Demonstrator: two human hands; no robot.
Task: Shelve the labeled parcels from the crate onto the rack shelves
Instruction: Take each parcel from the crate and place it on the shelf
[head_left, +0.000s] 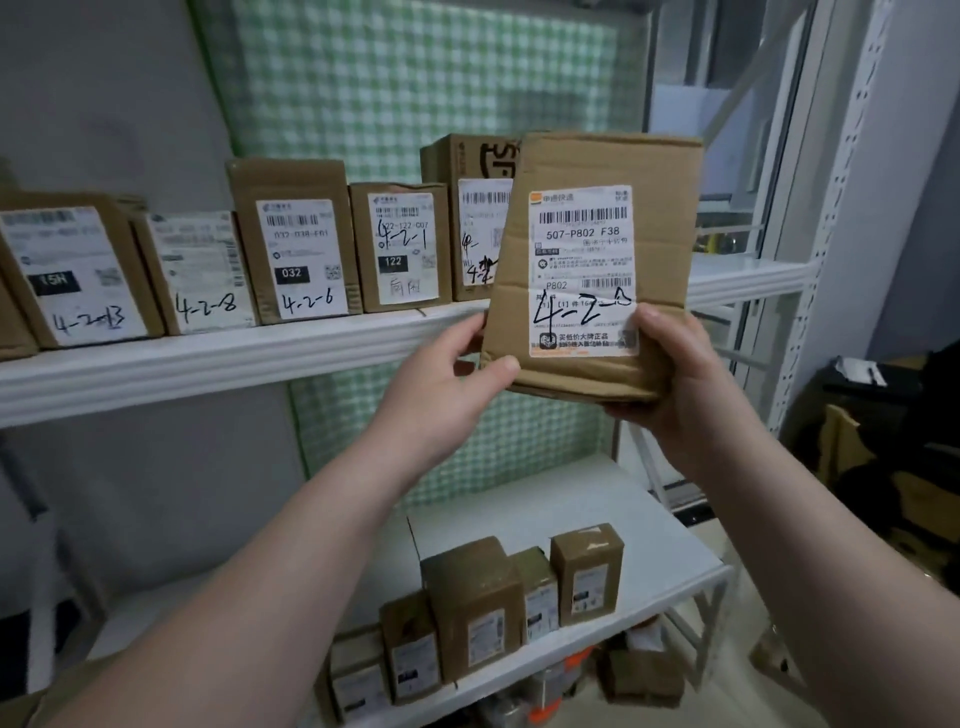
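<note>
A single wide-angle head camera looks forward and slightly down at a white rack, close in. The upper shelf (218, 358) runs across at about eye level, the lower shelf (613, 525) lies well beneath, and both forearms reach in from the bottom edge toward the frame's middle.
</note>
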